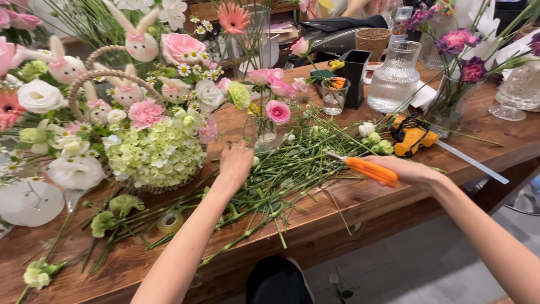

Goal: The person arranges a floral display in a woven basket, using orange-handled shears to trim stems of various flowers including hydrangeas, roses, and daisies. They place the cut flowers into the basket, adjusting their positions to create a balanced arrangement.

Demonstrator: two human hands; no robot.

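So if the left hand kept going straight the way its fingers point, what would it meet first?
Probably the small glass vase holding pink roses, just beyond the left hand. Loose green stems lie under and beside it. Depth is unclear, so the hand may pass slightly left of the vase.

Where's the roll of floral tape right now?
In the head view, the tape roll lies flat on the wooden table, near its front edge on the person's left, below the flower basket and left of the left forearm, among cut stems.

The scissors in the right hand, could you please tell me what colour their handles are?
Orange; the scissors show clearly in the head view, held in the right hand.
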